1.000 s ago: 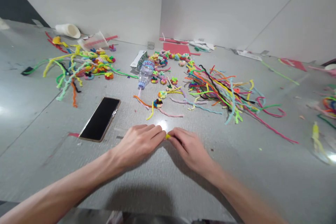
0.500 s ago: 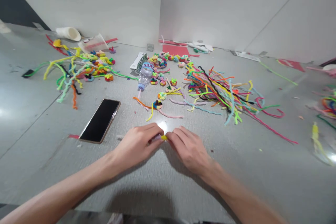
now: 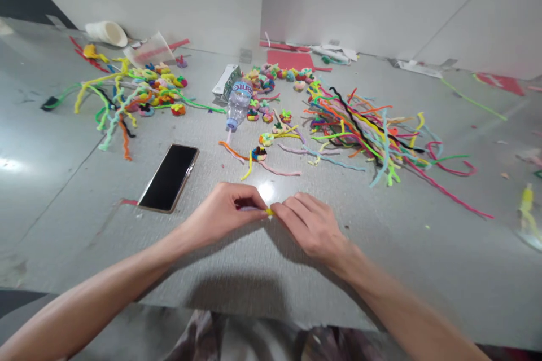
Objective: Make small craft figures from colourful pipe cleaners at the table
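Low over the grey table, my left hand (image 3: 231, 208) pinches a yellow pipe cleaner (image 3: 270, 211) between thumb and fingertips. A bit of pale purple shows inside the same grip. My right hand (image 3: 307, 223) meets it from the other side, its fingers closed on the yellow piece's other end. Most of the piece is hidden by my fingers. Just beyond my hands lies a small twisted pipe-cleaner piece (image 3: 259, 154) in dark, blue and yellow, with loose orange, yellow and pink strands around it.
A black phone (image 3: 169, 177) lies left of my hands. A plastic bottle (image 3: 238, 104) rests on its side behind. To the right is a bundle of loose pipe cleaners (image 3: 359, 124); at left, a heap of small twisted shapes (image 3: 156, 87). White cups (image 3: 106, 33) lie by the partition.
The view has tilted down slightly, so the table things sit higher and my lap shows. My left fingers have arched a little more; both hands keep their hold on the yellow pipe cleaner.
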Demonstrator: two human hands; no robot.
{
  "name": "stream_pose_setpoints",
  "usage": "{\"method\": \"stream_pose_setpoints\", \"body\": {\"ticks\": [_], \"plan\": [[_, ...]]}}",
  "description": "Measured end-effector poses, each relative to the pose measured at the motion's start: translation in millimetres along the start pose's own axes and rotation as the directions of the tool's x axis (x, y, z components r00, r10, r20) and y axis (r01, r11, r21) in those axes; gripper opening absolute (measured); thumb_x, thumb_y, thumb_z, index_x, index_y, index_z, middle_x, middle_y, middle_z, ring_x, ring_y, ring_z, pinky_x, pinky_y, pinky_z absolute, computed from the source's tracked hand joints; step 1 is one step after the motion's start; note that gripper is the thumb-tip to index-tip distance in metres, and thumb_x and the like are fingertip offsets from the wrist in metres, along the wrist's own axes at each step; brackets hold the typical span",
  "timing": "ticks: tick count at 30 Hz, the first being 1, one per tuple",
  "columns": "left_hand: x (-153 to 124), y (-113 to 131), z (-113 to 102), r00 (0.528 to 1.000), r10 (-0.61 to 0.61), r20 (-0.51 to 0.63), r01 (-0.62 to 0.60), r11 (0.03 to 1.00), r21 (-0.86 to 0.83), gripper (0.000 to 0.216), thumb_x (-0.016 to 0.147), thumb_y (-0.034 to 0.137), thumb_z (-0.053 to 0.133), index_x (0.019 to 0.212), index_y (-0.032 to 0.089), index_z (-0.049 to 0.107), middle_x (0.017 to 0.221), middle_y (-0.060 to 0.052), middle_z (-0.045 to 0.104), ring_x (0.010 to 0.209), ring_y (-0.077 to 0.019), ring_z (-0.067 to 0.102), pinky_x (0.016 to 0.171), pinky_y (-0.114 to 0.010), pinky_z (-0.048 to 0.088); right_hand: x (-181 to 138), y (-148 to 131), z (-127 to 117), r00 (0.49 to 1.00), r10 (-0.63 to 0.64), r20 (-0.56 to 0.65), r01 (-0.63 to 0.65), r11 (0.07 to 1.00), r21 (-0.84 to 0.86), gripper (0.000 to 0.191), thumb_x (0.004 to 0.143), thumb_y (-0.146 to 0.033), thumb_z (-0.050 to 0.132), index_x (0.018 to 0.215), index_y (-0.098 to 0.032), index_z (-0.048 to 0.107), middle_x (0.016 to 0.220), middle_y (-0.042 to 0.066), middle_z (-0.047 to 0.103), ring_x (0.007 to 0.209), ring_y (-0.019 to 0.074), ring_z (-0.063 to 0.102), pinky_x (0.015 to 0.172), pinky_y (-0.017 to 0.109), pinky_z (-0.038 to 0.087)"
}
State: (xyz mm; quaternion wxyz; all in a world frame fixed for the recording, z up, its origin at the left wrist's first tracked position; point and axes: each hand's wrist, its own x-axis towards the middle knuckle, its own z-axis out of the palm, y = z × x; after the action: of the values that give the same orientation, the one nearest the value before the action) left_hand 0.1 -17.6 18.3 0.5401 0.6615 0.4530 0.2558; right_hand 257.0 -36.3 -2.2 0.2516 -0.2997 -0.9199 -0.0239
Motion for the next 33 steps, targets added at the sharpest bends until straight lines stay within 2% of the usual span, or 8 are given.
{"method": "stream_pose_setpoints", "body": {"ticks": [7, 12, 16, 20, 24, 28, 30, 33], "plan": [[-1.2, 4.2, -2.6, 0.993, 0.091, 0.069, -0.095, 0.994, 0.046, 0.023, 0.097, 0.03, 0.08, 0.078, 0.018, 0.076, 0.077, 0.0, 0.073, 0.076, -0.0138, 0.063, 0.073, -0.027, 0.048, -4.4, 4.4, -0.2, 0.992, 0.028, 0.123, -0.05, 0.982, 0.184, 0.035, 0.122, -0.024, 0.045, 0.124, -0.024, 0.08, 0.093, 0.007, 0.074, 0.09, 0.0243, 0.064, 0.08, 0.041, 0.051], [-1.3, 6.1, -2.6, 0.992, -0.006, 0.127, 0.006, 1.0, -0.002, 0.026, 0.094, 0.033, 0.08, 0.075, 0.016, 0.073, 0.073, 0.001, 0.069, 0.071, -0.0114, 0.058, 0.068, -0.026, 0.042, -7.3, 8.3, 2.5, 0.992, -0.098, 0.082, 0.088, 0.989, 0.122, 0.037, 0.121, -0.019, 0.042, 0.123, -0.023, 0.079, 0.096, 0.006, 0.077, 0.091, 0.0232, 0.066, 0.081, 0.041, 0.05], [-0.3, 3.6, -0.3, 0.987, -0.05, 0.15, 0.061, 0.996, -0.069, 0.027, 0.093, 0.034, 0.08, 0.076, 0.016, 0.071, 0.073, 0.0, 0.07, 0.068, -0.0109, 0.059, 0.066, -0.025, 0.042, -6.0, 11.6, 5.8, 0.986, -0.119, 0.113, 0.107, 0.989, 0.105, 0.039, 0.121, -0.019, 0.039, 0.118, -0.023, 0.078, 0.096, 0.006, 0.078, 0.09, 0.0223, 0.065, 0.081, 0.041, 0.049], [-0.2, 0.2, 4.4, 0.977, -0.094, 0.189, 0.121, 0.984, -0.133, 0.019, 0.101, 0.037, 0.075, 0.102, 0.018, 0.071, 0.076, 0.001, 0.073, 0.067, -0.0128, 0.068, 0.064, -0.024, 0.049, -5.9, 20.3, 9.5, 0.989, -0.079, 0.126, 0.074, 0.996, 0.042, 0.037, 0.122, -0.022, 0.041, 0.118, -0.022, 0.077, 0.096, 0.007, 0.078, 0.093, 0.0241, 0.066, 0.088, 0.042, 0.05], [1.8, -6.1, 5.1, 0.95, -0.103, 0.294, 0.164, 0.967, -0.193, 0.033, 0.114, 0.05, 0.062, 0.113, 0.018, 0.069, 0.068, 0.006, 0.057, 0.052, -0.0078, 0.05, 0.054, -0.022, 0.04, -12.0, 34.6, 11.4, 0.998, 0.055, 0.016, -0.057, 0.983, 0.173, 0.029, 0.12, -0.033, 0.056, 0.145, -0.024, 0.068, 0.117, 0.01, 0.082, 0.11, 0.0278, 0.071, 0.1, 0.047, 0.052], [13.9, -11.2, -5.8, 0.985, -0.162, 0.062, 0.166, 0.769, -0.618, 0.04, 0.112, 0.06, 0.059, 0.12, 0.021, 0.066, 0.075, 0.004, 0.057, 0.051, -0.008, 0.038, 0.048, -0.024, 0.03, -13.1, 44.8, 16.2, 0.954, 0.296, -0.041, -0.284, 0.941, 0.185, 0.055, 0.116, -0.049, 0.064, 0.165, -0.025, 0.054, 0.149, 0.018, 0.072, 0.135, 0.0366, 0.066, 0.115, 0.058, 0.051], [20.9, -11.6, -13.7, 0.98, -0.183, -0.077, 0.065, 0.661, -0.747, 0.048, 0.11, 0.067, 0.055, 0.126, 0.022, 0.065, 0.09, -0.003, 0.068, 0.063, -0.012, 0.054, 0.058, -0.027, 0.047, -9.7, 46.4, 21.1, 0.943, 0.326, 0.059, -0.331, 0.935, 0.128, 0.052, 0.116, -0.047, 0.064, 0.163, -0.027, 0.058, 0.164, 0.019, 0.064, 0.151, 0.0402, 0.058, 0.125, 0.066, 0.044], [26.3, -12.1, -21.9, 0.967, -0.168, -0.189, -0.054, 0.592, -0.804, 0.057, 0.108, 0.075, 0.052, 0.13, 0.024, 0.065, 0.127, -0.014, 0.078, 0.107, -0.0243, 0.077, 0.09, -0.042, 0.066, -5.5, 47.4, 28.7, 0.938, 0.288, 0.195, -0.306, 0.949, 0.07, 0.044, 0.116, -0.043, 0.066, 0.157, -0.028, 0.066, 0.176, 0.016, 0.057, 0.168, 0.0424, 0.041, 0.136, 0.074, 0.029]]}}
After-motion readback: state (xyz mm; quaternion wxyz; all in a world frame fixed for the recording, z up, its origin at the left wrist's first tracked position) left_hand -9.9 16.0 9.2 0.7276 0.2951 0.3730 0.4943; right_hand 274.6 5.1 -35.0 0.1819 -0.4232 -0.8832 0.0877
